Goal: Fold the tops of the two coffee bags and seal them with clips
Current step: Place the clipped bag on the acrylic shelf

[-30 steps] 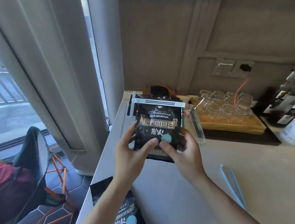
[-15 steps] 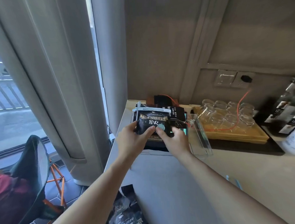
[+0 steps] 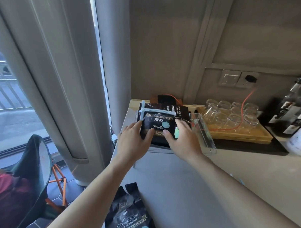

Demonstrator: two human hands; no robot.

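Note:
A black coffee bag (image 3: 158, 126) with gold lettering has its top folded under a white clip (image 3: 156, 112). It stands in a clear plastic bin (image 3: 205, 137) at the back left of the counter, among other dark bags. My left hand (image 3: 132, 143) grips its left edge and my right hand (image 3: 182, 139) grips its right edge, thumbs on the front. A second black coffee bag (image 3: 131, 216) lies flat near the counter's front edge, its top open and crumpled, with no clip on it.
Upturned glasses on a wooden tray (image 3: 240, 135) sit right of the bin, crossed by an orange cable (image 3: 245, 99). Dark bottles (image 3: 294, 111) stand at the far right. A curtain (image 3: 46, 75) and window are on the left, above a folding chair (image 3: 36, 163).
Both hands have carried the clipped bag away from me and lowered it into the clear bin. The view has tipped down, showing more of the second bag.

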